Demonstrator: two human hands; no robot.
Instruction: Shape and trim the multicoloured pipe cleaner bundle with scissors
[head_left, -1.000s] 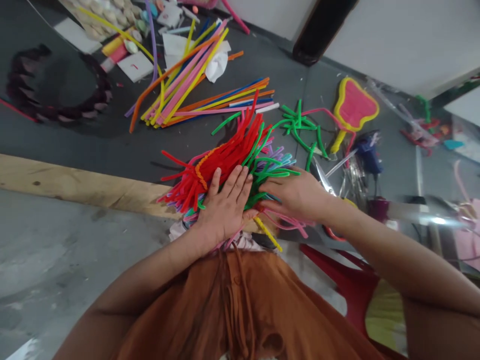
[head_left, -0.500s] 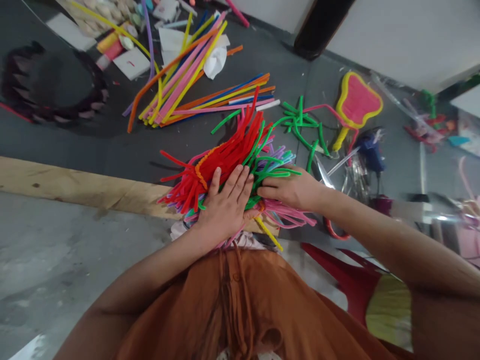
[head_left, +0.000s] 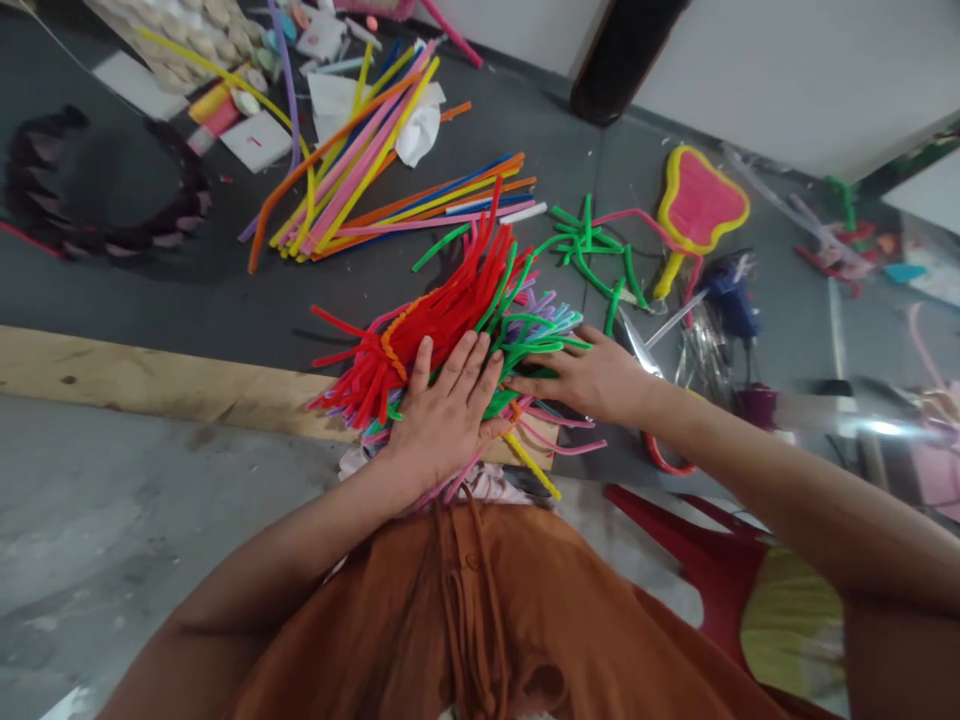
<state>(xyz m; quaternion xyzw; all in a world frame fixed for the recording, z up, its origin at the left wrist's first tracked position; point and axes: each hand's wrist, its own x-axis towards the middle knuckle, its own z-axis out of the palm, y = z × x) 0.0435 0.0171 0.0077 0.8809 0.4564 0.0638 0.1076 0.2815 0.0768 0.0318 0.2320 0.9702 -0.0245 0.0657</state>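
A thick bundle of red pipe cleaners point(head_left: 450, 305), tied round with a twisted orange pipe cleaner point(head_left: 391, 352), lies at the table's front edge. My left hand point(head_left: 439, 425) rests flat across the bundle, fingers spread. Just right of it, green pipe cleaners point(head_left: 529, 345) fan out over purple and light blue ones. Reaching in from the right, my right hand point(head_left: 600, 378) touches these green ends with fingers stretched out and apart. Pink pipe cleaners point(head_left: 566, 442) and a twisted yellow one point(head_left: 536, 468) stick out below it. The underside of the bundle is hidden.
Loose coloured pipe cleaners point(head_left: 360, 160) lie behind the bundle. Bent green pieces point(head_left: 592, 240), a pink and yellow paddle shape point(head_left: 703, 200), scissors point(head_left: 643, 345) and a blue glue gun point(head_left: 731, 295) lie to the right. At left sits a dark headband point(head_left: 112, 240).
My right hand has uncurled its fingers and spread them along the green pipe cleaners. Pink strands beneath it have shifted. My left hand stays on the bundle; the view has moved slightly.
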